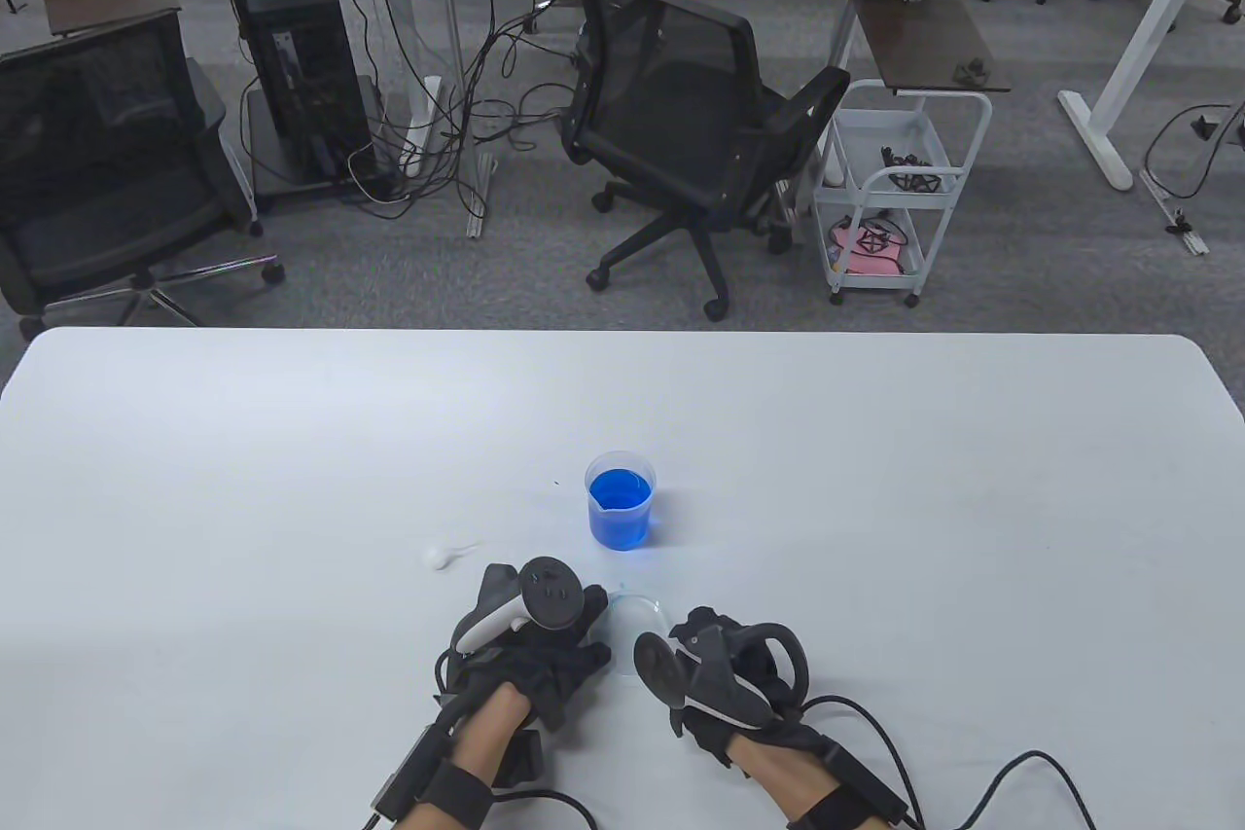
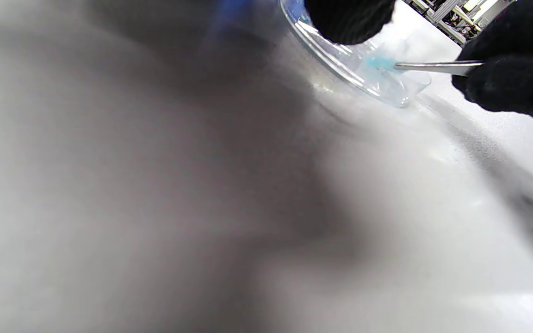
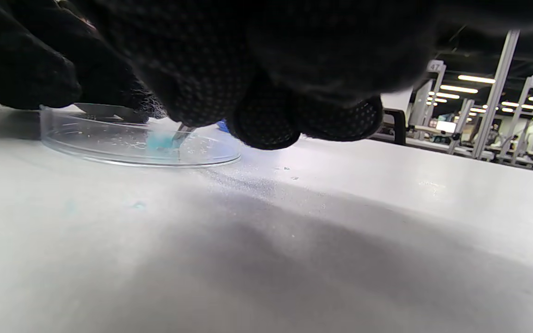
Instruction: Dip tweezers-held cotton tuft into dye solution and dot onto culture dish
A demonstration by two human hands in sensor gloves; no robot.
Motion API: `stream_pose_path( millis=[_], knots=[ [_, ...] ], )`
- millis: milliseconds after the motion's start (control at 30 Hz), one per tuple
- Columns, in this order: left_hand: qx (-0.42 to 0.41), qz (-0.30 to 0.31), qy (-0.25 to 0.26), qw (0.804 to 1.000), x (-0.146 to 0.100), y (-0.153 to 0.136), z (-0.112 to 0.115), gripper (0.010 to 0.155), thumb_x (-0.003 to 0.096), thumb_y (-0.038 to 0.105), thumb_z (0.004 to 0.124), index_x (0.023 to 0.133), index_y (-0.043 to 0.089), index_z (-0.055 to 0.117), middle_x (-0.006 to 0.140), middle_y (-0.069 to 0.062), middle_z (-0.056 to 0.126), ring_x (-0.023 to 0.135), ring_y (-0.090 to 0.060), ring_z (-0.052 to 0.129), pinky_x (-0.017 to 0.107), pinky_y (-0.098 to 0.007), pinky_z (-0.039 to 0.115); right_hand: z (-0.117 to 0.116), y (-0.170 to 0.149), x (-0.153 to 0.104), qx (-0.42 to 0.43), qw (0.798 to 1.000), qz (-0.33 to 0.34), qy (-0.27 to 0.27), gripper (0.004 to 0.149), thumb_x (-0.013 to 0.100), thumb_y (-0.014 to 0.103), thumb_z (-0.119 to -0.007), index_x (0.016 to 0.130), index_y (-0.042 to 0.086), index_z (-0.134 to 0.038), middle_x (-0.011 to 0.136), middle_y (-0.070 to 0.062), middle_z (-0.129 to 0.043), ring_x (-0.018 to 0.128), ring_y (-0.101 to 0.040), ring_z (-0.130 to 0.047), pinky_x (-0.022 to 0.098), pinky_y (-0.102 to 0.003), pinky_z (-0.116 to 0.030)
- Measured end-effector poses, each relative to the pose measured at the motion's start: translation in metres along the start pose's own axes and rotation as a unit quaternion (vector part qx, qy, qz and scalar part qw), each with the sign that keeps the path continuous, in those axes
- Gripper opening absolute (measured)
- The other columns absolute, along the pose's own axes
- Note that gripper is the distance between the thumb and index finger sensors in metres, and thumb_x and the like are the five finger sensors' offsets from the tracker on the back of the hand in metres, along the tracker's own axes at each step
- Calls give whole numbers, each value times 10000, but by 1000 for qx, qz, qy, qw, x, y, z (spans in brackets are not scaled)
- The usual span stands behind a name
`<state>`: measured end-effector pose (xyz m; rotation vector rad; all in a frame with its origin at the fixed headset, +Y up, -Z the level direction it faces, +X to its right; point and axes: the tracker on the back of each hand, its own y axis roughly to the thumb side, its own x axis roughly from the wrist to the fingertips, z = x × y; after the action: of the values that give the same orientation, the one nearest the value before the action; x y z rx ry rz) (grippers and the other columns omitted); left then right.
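A clear culture dish point(image 1: 642, 618) lies on the white table between my hands. My left hand point(image 1: 559, 635) holds its left rim; one of its fingertips point(image 2: 347, 21) touches the rim in the left wrist view. My right hand point(image 1: 720, 665) grips metal tweezers point(image 2: 435, 67), which pinch a blue-stained cotton tuft point(image 2: 380, 63). The tuft point(image 3: 160, 141) touches the floor of the dish point(image 3: 123, 150). A beaker of blue dye point(image 1: 621, 507) stands just beyond the dish.
A loose white cotton tuft point(image 1: 440, 556) lies on the table left of the beaker. Small blue specks point(image 3: 138, 205) mark the table near the dish. Office chairs and a cart stand beyond the table's far edge point(image 1: 622, 332).
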<state>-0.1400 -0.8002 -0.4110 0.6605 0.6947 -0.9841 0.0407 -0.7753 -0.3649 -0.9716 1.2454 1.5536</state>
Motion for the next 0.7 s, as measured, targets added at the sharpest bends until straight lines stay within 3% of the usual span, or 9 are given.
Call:
stream_pose_path(
  millis=[233,533,700],
  knots=[
    [0,0,0,1000,0,0,0,696,632,431,622,1152,267,188,1216,-191,21,1046,-498,3,653,-767,92,18,1,-1,26,999,-2,-29,418,265,290,-913,498,-20,-1069,535,-244,-1020,163,-151,-957,27,-298,-864],
    [1,0,0,1000,0,0,0,697,633,432,620,1152,266,186,1216,-190,20,1047,-496,2,653,-766,92,1,10,0,2,1000,13,-1,419,265,289,-914,498,-22,-1069,535,-243,-1020,163,-151,-957,27,-299,-864],
    [1,0,0,1000,0,0,0,696,633,431,621,1151,266,186,1215,-191,21,1045,-497,2,653,-767,91,5,8,4,6,1000,6,-10,419,265,290,-913,500,-21,-1068,536,-243,-1021,163,-149,-957,27,-299,-864]
  ],
)
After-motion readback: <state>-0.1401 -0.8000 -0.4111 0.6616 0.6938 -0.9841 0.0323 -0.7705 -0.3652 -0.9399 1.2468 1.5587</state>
